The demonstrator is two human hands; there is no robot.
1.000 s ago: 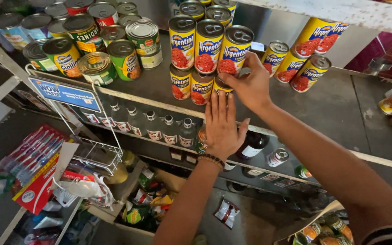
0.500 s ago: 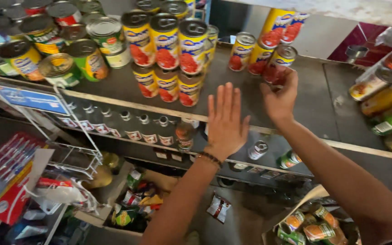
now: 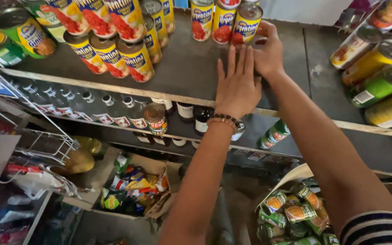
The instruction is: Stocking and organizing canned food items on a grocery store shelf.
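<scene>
Single head view, steeply down, close over shelf (image 3: 182, 72)

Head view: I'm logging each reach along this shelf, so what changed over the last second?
The right hand left the middle stack of cans and moved right to the group of three cans, now touching the yellow-labelled can. The left hand stayed open and flat at the shelf. The stacked cans kept their places.
</scene>
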